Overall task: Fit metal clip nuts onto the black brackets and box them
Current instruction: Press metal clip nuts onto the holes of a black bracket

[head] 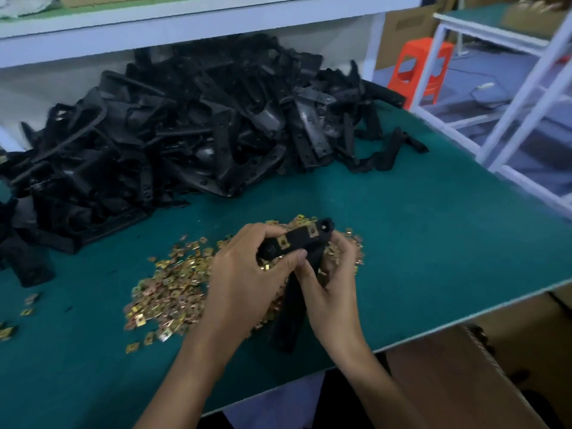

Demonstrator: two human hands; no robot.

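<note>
A black bracket (298, 239) is held over a loose heap of brass-coloured clip nuts (173, 289) on the green table (418, 258). Two clip nuts sit on its upper arm. My left hand (244, 280) grips the bracket's left end from above. My right hand (328, 283) holds the bracket's lower arm, which points down toward me; the fingers curl round its far side. A large pile of black brackets (185, 128) fills the back left of the table. The corner of a cardboard box (464, 376) stands below the table's near right edge.
A few stray clip nuts (28, 305) lie at the left of the table. A white shelf (185, 23) runs above the bracket pile. Off the table's right stand a white metal rack (510, 97) and an orange plastic stool (418, 69).
</note>
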